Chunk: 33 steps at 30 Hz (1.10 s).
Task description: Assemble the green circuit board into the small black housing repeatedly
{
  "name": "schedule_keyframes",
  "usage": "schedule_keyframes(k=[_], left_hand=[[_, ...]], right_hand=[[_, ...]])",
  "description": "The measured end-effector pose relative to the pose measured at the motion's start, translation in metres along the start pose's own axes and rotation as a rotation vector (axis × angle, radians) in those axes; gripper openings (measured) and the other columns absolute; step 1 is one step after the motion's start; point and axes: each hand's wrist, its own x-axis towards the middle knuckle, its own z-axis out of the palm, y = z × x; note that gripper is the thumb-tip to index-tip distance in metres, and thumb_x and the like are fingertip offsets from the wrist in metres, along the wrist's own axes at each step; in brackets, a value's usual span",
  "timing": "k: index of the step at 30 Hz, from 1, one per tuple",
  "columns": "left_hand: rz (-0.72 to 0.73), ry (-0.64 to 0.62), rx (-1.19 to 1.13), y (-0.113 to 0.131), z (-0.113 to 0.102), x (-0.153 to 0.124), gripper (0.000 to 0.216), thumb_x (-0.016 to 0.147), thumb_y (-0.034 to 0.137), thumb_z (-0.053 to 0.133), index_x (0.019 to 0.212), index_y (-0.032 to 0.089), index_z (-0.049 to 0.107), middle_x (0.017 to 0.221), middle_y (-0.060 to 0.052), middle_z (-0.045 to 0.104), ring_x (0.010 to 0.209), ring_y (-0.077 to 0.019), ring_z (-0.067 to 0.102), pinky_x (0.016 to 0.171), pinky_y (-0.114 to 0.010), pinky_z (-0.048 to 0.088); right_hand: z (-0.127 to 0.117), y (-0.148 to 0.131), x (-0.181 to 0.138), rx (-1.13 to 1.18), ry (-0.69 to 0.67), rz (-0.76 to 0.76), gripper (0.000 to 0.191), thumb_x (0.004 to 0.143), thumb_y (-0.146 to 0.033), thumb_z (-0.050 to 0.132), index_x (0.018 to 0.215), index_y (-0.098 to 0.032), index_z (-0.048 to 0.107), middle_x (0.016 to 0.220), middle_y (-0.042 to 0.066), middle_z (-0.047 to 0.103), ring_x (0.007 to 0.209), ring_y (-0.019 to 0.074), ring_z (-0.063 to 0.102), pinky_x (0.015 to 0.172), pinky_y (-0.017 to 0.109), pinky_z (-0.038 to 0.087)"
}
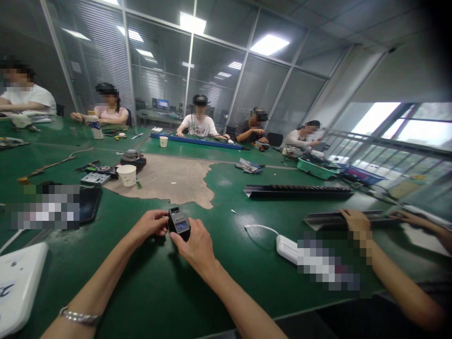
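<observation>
A small black box-shaped device (180, 219) with a grey face and a bluish, screen-like panel stands tilted just above or on the green table in front of me. Its exact kind I cannot make out. My right hand (197, 242) wraps around its right side, thumb at the lower front edge. On the other side, my left hand (153, 225) has its fingers curled in, with the tips against the device's upper left edge. The undersides of the left fingers are in shadow.
Beyond my hands lies a torn brown sheet (165, 176) with a paper cup (127, 175) and electronic parts. A white power strip (287, 248) lies to the right, near a neighbour's hand (356, 223) on a long dark metal channel (318, 220). Several people sit across the table.
</observation>
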Motion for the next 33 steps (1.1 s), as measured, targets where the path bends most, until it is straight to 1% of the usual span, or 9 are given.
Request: schedule_keyframes(k=[3, 8, 11, 15, 19, 22, 27, 30, 33], left_hand=[[-0.002, -0.019, -0.017, 0.000, 0.001, 0.000, 0.045, 0.074, 0.031, 0.071, 0.113, 0.011, 0.061, 0.077, -0.005, 0.068, 0.054, -0.0101, 0.061, 0.055, -0.022, 0.051], [0.001, -0.040, -0.029, -0.002, -0.001, 0.001, 0.041, 0.076, 0.030, 0.068, 0.111, 0.010, 0.062, 0.067, -0.001, 0.064, 0.053, -0.0093, 0.060, 0.052, -0.019, 0.048], [-0.010, -0.043, -0.046, -0.002, -0.002, 0.001, 0.041, 0.075, 0.031, 0.069, 0.111, 0.011, 0.062, 0.069, -0.001, 0.065, 0.053, -0.0090, 0.060, 0.053, -0.019, 0.049], [-0.017, -0.041, -0.014, 0.001, -0.001, -0.001, 0.041, 0.075, 0.036, 0.069, 0.108, 0.012, 0.064, 0.078, -0.004, 0.068, 0.052, -0.0084, 0.059, 0.053, -0.020, 0.049], [-0.020, -0.028, 0.012, 0.004, 0.000, -0.003, 0.041, 0.075, 0.040, 0.069, 0.106, 0.012, 0.065, 0.074, -0.003, 0.067, 0.051, -0.0082, 0.059, 0.053, -0.020, 0.048], [-0.022, -0.020, 0.008, 0.005, 0.002, -0.003, 0.042, 0.076, 0.038, 0.068, 0.108, 0.012, 0.064, 0.074, -0.003, 0.067, 0.050, -0.0082, 0.059, 0.052, -0.020, 0.049], [-0.046, -0.008, -0.009, 0.004, 0.002, -0.002, 0.043, 0.076, 0.034, 0.068, 0.112, 0.011, 0.061, 0.076, -0.005, 0.067, 0.052, -0.0090, 0.060, 0.053, -0.021, 0.051], [-0.032, -0.037, -0.016, 0.002, 0.000, -0.001, 0.043, 0.077, 0.037, 0.068, 0.111, 0.011, 0.061, 0.073, -0.002, 0.065, 0.052, -0.0087, 0.060, 0.055, -0.021, 0.051], [-0.022, -0.069, 0.003, 0.000, 0.000, 0.000, 0.044, 0.078, 0.042, 0.067, 0.110, 0.011, 0.062, 0.070, -0.001, 0.063, 0.053, -0.0087, 0.059, 0.055, -0.021, 0.051]], right_hand=[[0.004, -0.005, 0.002, -0.009, -0.024, -0.001, 0.034, 0.080, -0.046, 0.062, 0.098, -0.017, 0.059, 0.093, 0.009, 0.061, 0.085, 0.0240, 0.061, 0.076, 0.034, 0.048], [0.013, -0.020, -0.001, -0.084, -0.019, 0.051, 0.037, 0.078, -0.046, 0.063, 0.097, -0.015, 0.058, 0.091, 0.013, 0.061, 0.081, 0.0273, 0.062, 0.071, 0.037, 0.049], [0.016, -0.024, -0.002, -0.106, -0.009, 0.074, 0.035, 0.079, -0.044, 0.062, 0.096, -0.015, 0.057, 0.090, 0.013, 0.061, 0.079, 0.0273, 0.063, 0.069, 0.037, 0.049], [0.016, -0.022, -0.001, -0.117, -0.001, 0.088, 0.032, 0.078, -0.041, 0.061, 0.095, -0.015, 0.057, 0.090, 0.013, 0.061, 0.080, 0.0278, 0.063, 0.070, 0.037, 0.049], [0.016, -0.018, 0.001, -0.109, 0.011, 0.097, 0.030, 0.077, -0.039, 0.061, 0.094, -0.015, 0.057, 0.091, 0.013, 0.061, 0.080, 0.0271, 0.063, 0.070, 0.037, 0.049], [0.015, -0.016, 0.001, -0.060, 0.021, 0.091, 0.028, 0.077, -0.040, 0.061, 0.093, -0.016, 0.058, 0.089, 0.011, 0.061, 0.079, 0.0258, 0.062, 0.070, 0.035, 0.048], [0.004, -0.020, 0.005, 0.027, 0.066, 0.089, 0.025, 0.078, -0.038, 0.062, 0.093, -0.018, 0.058, 0.089, 0.008, 0.061, 0.081, 0.0234, 0.061, 0.073, 0.033, 0.047], [-0.012, -0.022, 0.012, 0.078, 0.091, 0.050, 0.024, 0.080, -0.038, 0.060, 0.094, -0.018, 0.059, 0.089, 0.008, 0.061, 0.084, 0.0217, 0.059, 0.075, 0.031, 0.046], [-0.027, -0.012, 0.019, 0.091, 0.114, 0.010, 0.023, 0.083, -0.038, 0.056, 0.094, -0.018, 0.059, 0.090, 0.007, 0.060, 0.084, 0.0199, 0.058, 0.076, 0.030, 0.045]])
